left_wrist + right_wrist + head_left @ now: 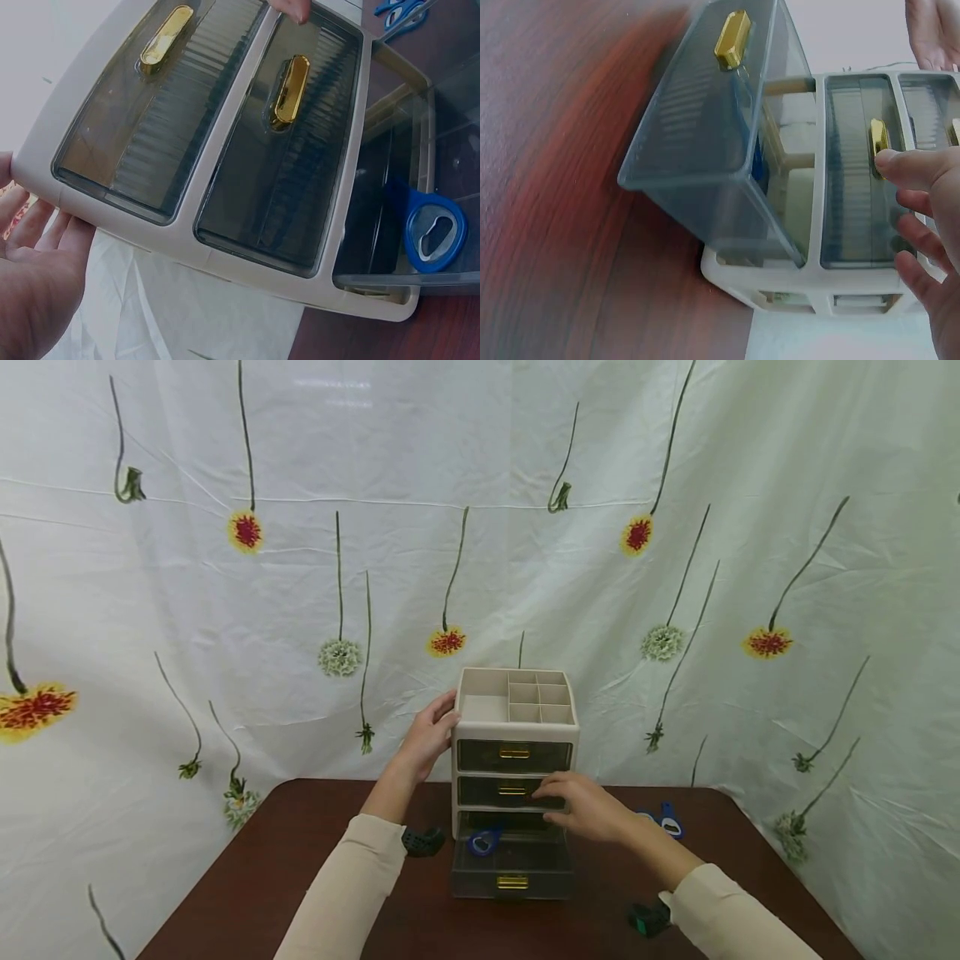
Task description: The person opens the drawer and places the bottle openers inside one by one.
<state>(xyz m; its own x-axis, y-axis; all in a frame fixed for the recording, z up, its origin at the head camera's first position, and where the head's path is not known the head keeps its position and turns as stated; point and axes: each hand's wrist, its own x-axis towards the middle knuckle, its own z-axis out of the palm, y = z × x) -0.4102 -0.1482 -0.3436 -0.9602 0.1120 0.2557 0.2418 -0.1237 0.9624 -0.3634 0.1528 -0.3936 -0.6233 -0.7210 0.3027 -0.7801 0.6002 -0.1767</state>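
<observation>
A cream desktop drawer organizer (517, 729) with dark see-through drawers and gold handles stands on the table. Its bottom drawer (512, 860) is pulled out, and inside lies a blue loop-shaped item (435, 232) with a grey inner ring. My left hand (431, 732) rests along the organizer's upper left side, fingers extended against the wall. At the middle drawer (480, 791), my right hand (585, 806) has its thumb tip right at the gold handle (880, 142), other fingers loosely bent in front of the drawer. The top drawer (480, 756) is closed.
Blue-handled scissors (667, 821) lie on the dark red table (322, 860), to the right of the organizer. The organizer's top tray (483, 697) has several compartments. A white flower-printed cloth (510, 568) hangs behind the table.
</observation>
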